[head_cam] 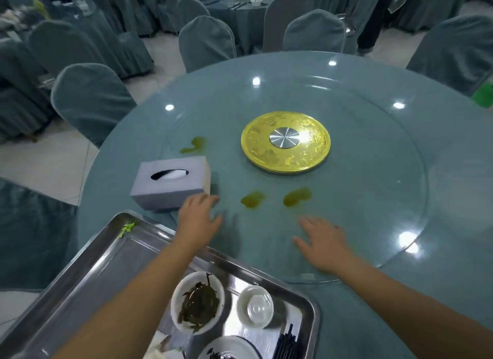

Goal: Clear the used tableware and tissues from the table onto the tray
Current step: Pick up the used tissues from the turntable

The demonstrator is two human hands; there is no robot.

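A steel tray (88, 268) lies at the table's near left edge. On it stand a white bowl of dark leafy scraps (198, 302), a small white cup (255, 309), a plate (229, 348) and black chopsticks (288, 344). My left hand (198, 214) reaches over the tray with straight fingers, just right of a grey tissue box (172, 182) on the glass turntable (400, 198). My right hand (321, 241) lies flat with spread fingers on the glass. Both hands hold nothing.
A gold disc with a silver hub (285, 142) sits at the turntable's centre. Three greenish spills (297, 195) mark the glass. Teal-covered chairs (90, 99) ring the round table (120, 150). More covered tables stand behind.
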